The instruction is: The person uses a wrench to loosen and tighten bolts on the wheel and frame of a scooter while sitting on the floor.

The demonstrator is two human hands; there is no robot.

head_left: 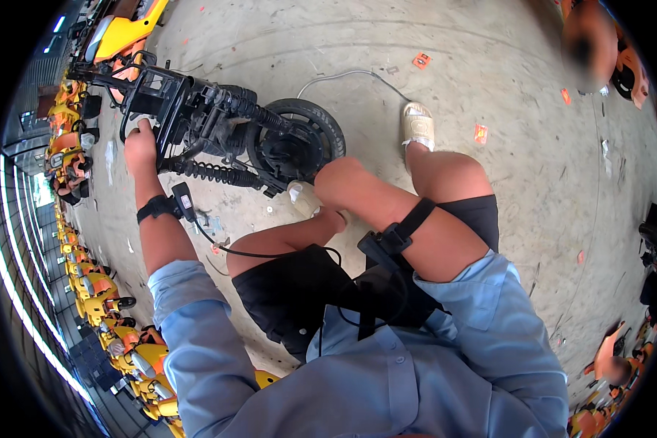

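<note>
In front of me to the left is a stripped scooter with a bare black frame [169, 102]. My left hand [140, 148] is closed around the frame's tube near the seat end. The rear wheel [327, 128], black with a dark hub, lies toward the middle, and a coil-spring shock absorber [223, 174] runs along its near side. My right hand [337, 179] is beside the wheel's near edge, close to the shock's lower end. Its fingers are hidden behind the back of the hand, so whatever they touch cannot be made out.
A grey cable [358, 71] curves over the concrete floor from the wheel to my right sandal [417, 124]. My left sandal [301, 198] is close to the wheel. Red-orange packets [480, 133] lie scattered. Rows of yellow scooters [98, 296] stand at the left; another person [590, 47] is at upper right.
</note>
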